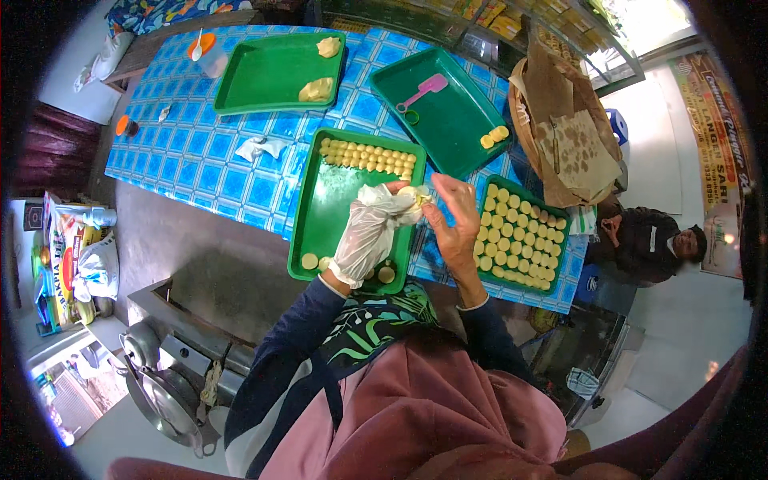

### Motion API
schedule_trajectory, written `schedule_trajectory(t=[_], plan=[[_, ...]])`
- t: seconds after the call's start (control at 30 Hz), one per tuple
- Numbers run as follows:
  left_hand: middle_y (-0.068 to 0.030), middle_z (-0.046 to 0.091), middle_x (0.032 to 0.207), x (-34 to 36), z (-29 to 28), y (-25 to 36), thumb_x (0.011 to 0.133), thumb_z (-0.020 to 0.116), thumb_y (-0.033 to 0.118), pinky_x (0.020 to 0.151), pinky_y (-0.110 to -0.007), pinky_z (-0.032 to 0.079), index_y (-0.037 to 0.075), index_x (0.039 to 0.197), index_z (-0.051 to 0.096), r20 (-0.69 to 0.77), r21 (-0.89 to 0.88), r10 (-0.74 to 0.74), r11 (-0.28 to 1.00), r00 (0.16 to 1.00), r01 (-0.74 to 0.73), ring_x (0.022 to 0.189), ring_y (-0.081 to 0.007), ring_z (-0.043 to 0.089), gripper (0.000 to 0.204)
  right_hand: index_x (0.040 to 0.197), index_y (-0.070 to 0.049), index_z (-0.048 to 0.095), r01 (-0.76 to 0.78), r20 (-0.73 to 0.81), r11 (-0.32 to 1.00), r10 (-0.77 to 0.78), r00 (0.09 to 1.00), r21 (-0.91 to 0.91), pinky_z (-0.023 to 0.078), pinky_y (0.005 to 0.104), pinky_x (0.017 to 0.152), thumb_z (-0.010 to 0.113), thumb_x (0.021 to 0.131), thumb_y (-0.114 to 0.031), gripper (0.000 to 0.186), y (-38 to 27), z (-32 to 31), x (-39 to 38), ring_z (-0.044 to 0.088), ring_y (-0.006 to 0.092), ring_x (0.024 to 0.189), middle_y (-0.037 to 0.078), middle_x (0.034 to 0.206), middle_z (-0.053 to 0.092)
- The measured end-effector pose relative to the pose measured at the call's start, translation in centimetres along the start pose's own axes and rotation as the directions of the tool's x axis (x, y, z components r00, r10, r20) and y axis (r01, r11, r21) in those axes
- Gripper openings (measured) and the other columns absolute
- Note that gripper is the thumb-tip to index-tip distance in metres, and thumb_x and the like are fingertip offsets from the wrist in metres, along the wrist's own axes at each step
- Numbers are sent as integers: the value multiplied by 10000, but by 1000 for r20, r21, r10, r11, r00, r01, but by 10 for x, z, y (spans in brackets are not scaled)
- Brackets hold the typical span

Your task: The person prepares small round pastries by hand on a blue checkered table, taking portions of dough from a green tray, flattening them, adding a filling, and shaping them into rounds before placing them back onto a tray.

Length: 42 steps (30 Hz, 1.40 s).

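Observation:
My left hand (366, 232), in a thin clear plastic glove, is closed around a small pale-yellow piece of dough (409, 194). Beside it my bare right hand (456, 232) has its fingers stretched upward and its thumb close to the dough; whether they touch is hard to tell. Both hands are above a green tray (316, 212). Rows of small dough balls (368, 155) fill its far end. Several flat round dough pieces (310, 261) lie at its near end, partly hidden by my left hand and forearm.
To the right, a green tray holds rows of round flat pastries (516, 240). A far tray bears a pink scraper (424, 90), a green ring and dough rounds. Dough lumps (316, 89) lie in the far-left tray. A paper-lined basket (580, 152) and a person (652, 244) are at right.

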<state>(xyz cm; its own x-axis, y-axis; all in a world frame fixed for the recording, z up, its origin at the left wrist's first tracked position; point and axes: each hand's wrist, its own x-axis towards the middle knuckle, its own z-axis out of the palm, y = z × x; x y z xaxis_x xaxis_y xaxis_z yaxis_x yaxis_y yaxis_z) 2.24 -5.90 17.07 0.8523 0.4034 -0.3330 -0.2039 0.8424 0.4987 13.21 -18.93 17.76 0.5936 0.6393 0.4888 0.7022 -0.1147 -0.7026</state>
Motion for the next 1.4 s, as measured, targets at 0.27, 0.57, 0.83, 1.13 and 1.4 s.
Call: schedule_trajectory(t=[0.27, 0.57, 0.83, 1.13, 1.4], plan=[[-96, 699, 1083, 2, -2, 8, 957, 691, 108, 788, -271, 608, -47, 1256, 603, 37, 147, -79, 986, 996, 73, 927, -148, 705, 348, 1134, 2, 743, -419, 198, 742, 372, 907, 524, 511, 368, 892, 762, 835, -31, 301, 18, 5, -5, 613, 240, 1085, 115, 1165, 687], [-84, 708, 1038, 0, -9, 16, 962, 671, 92, 726, -265, 601, -25, 1083, 691, 62, 108, -127, 987, 990, 120, 865, -139, 705, 169, 1145, -9, 723, 232, 200, 972, -222, 954, -29, 496, 456, 859, 702, 865, -105, 297, 6, 0, 6, 589, 355, 1020, 175, 1146, 644], [-61, 661, 1123, 0, -14, 6, 992, 642, 116, 792, -262, 581, 12, 1224, 619, 70, 40, -92, 995, 993, 89, 919, -117, 672, 256, 1242, 2, 675, 109, 165, 992, -96, 982, -69, 472, 455, 914, 662, 922, -192, 374, -2, 15, -2, 568, 376, 1050, 201, 1224, 628], [-65, 668, 1106, -7, -33, 30, 994, 652, 119, 720, -235, 607, -44, 1261, 602, 125, 3, -290, 956, 949, 292, 916, -124, 686, 317, 1316, -93, 643, 301, 312, 897, -199, 929, -324, 470, 509, 931, 716, 878, -261, 474, -10, 15, 0, 553, 399, 1115, 217, 1316, 553], [-96, 668, 1121, -8, -49, 34, 981, 629, 76, 823, -277, 600, -65, 1256, 590, 156, 16, -234, 972, 960, 234, 968, -166, 695, 312, 1267, -58, 673, 307, 369, 918, -203, 907, -250, 459, 510, 964, 694, 897, -226, 407, -25, 25, 3, 532, 413, 1155, 227, 1353, 538]])
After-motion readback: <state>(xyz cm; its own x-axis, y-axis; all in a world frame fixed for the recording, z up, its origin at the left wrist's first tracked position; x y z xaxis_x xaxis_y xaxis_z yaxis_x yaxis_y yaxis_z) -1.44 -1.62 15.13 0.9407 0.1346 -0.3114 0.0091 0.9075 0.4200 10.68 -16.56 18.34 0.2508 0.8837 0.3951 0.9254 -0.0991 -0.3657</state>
